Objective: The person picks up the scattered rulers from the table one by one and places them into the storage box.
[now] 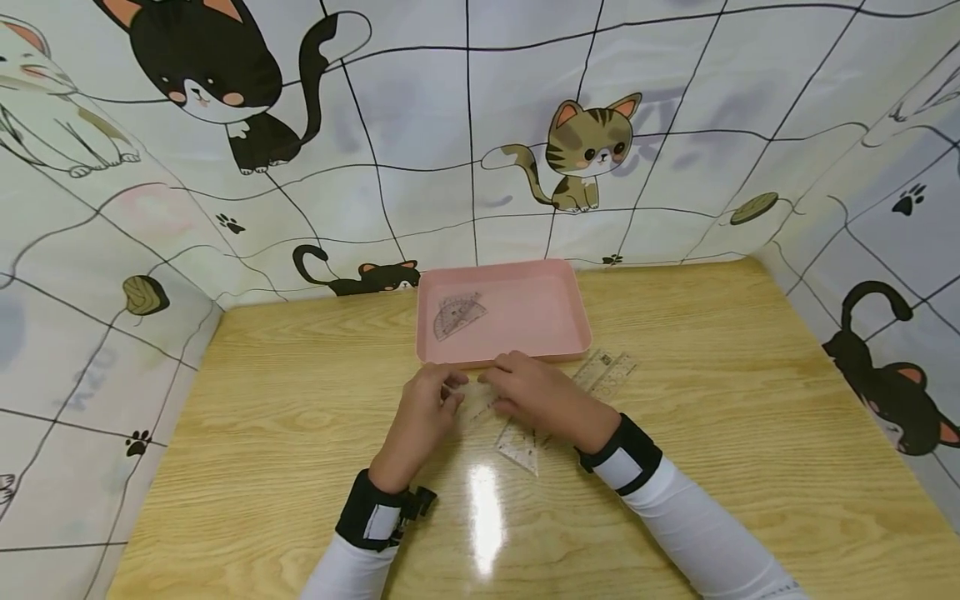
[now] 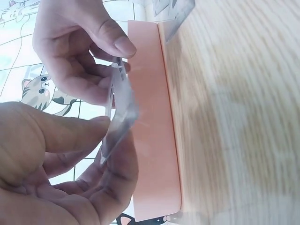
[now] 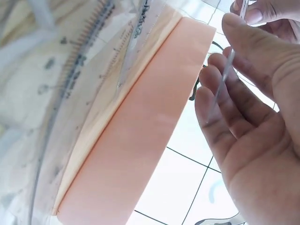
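By a big white sheet (image 1: 420,108) with cats on it, a wooden table (image 1: 300,450) is being closed in at the back and sides. Near the sheet, a pink tray (image 1: 536,308) is being held up by the table. Just in front of the tray, a flat, clear piece (image 2: 123,117) is being held up by two hands. One end is being pinched by the right hand (image 1: 540,396), whose thumb and fingers are being parted only a little, by the thin piece. The other end is being pinched by the left hand (image 1: 423,408), with bent fingers behind it. Clear rulers (image 1: 615,375) and a clear triangle (image 1: 519,447) are being partly covered by the right hand and wrist. In the tray's left side, a clear half-round shape (image 1: 455,317) is being shown.
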Tool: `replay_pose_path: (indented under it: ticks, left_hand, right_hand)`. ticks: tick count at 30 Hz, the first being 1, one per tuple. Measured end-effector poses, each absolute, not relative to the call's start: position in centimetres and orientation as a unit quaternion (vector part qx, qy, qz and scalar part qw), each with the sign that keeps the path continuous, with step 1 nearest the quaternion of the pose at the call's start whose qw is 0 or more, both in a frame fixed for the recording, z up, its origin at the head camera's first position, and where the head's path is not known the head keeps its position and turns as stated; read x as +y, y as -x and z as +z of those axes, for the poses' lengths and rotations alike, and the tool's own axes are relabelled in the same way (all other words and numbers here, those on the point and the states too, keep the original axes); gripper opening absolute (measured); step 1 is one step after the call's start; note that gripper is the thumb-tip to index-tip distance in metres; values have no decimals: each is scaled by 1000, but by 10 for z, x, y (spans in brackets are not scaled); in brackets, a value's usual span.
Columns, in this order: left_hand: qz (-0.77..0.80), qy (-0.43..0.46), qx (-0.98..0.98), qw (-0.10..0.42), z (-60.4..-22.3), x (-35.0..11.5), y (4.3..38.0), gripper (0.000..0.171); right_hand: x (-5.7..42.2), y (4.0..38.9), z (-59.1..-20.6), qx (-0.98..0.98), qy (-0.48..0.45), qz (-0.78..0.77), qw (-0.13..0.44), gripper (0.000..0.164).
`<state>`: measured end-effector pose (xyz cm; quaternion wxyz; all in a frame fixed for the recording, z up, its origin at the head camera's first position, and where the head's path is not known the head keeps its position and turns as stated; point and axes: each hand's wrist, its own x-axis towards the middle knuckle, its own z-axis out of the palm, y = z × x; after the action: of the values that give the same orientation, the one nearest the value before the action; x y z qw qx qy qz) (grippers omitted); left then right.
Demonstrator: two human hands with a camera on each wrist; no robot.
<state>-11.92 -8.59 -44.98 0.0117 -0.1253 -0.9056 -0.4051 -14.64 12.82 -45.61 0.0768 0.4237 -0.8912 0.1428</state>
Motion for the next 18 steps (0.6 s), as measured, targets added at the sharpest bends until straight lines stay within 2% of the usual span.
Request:
replay_pose_path:
  ticks: [10, 15, 18]
  left_hand:
    - [-391, 125, -912, 16, -444, -84, 117, 20]
    - [-348, 163, -921, 60, -440, -80, 112, 44]
    - [-299, 181, -932, 93, -440, -77, 109, 54]
  right_hand:
    - [131, 148, -449, -884, -417, 181, 112, 42]
    - [130, 148, -448, -885, -410, 176, 130, 48]
    - [129, 148, -448, -888, -403, 171, 140, 45]
